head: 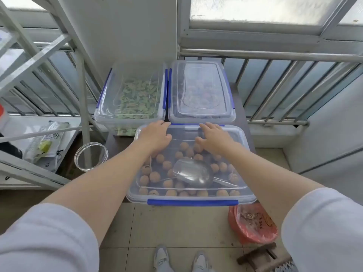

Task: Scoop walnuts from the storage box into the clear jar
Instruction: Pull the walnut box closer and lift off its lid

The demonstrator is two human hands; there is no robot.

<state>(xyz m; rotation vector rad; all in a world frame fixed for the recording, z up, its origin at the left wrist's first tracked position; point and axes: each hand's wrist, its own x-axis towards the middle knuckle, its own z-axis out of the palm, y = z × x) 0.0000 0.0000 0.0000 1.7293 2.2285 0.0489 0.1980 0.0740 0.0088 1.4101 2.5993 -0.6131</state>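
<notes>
A clear storage box (243,195) with blue latches stands in front of me, its transparent lid closed. Through the lid I see several brown walnuts (155,176) and a metal scoop (193,173) lying among them. My left hand (155,136) rests on the far left part of the lid, fingers reaching its back edge. My right hand (215,137) lies on the far right part of the lid, fingers spread toward the back edge. A clear jar (91,156), open and with nothing inside, stands to the left of the box.
Two more lidded clear boxes stand behind: one with green pieces (133,95), one with dark contents (201,93). A metal shelf frame (39,59) is at the left, a railing (294,83) at the right. A red bin (253,222) and a wooden stool (261,256) sit on the tiled floor.
</notes>
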